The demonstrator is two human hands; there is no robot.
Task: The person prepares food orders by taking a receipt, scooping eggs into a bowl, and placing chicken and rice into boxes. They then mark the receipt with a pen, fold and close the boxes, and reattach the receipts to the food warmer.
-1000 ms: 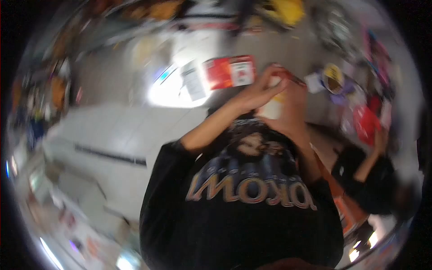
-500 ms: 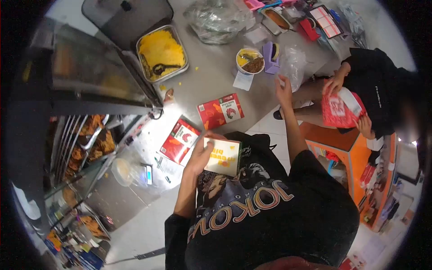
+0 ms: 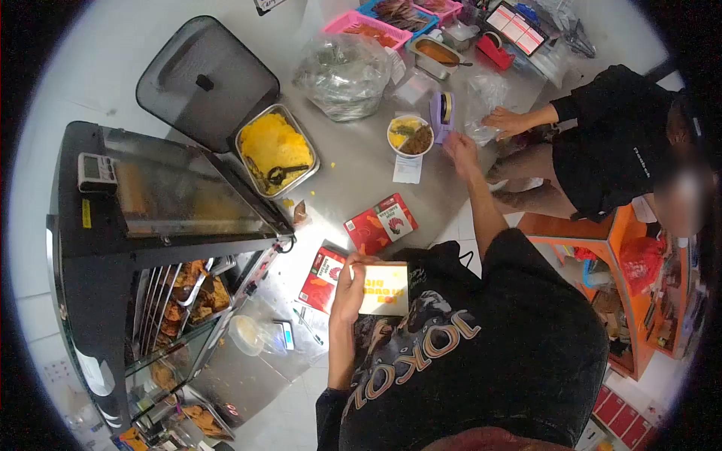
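Observation:
My left hand (image 3: pixel 348 289) grips a small box (image 3: pixel 386 289) with a pale printed side, close to my shirt. My right hand (image 3: pixel 462 154) is at the lower end of a purple tape dispenser (image 3: pixel 442 120), its fingers drawn together; what lies between them is too small to make out. Left of the dispenser stands a round bowl (image 3: pixel 410 137) of yellow and brown food, with a paper slip (image 3: pixel 407 170) below it. Two red boxes lie near my left hand, one (image 3: pixel 380 223) above it and another (image 3: pixel 323 278) partly behind it.
A co-worker (image 3: pixel 602 150) stands at the right, a hand near a clear plastic bag (image 3: pixel 485 98). A tray of yellow food (image 3: pixel 277 150) and a glass display case (image 3: pixel 180 195) are at left. An orange shelf (image 3: pixel 571 229) stands at right. Baskets (image 3: pixel 368 30) line the back.
My right hand has moved from beside the dispenser to its lower end, and its fingers have closed. The co-worker has let go of the red bag and reached over the counter. The view has shifted.

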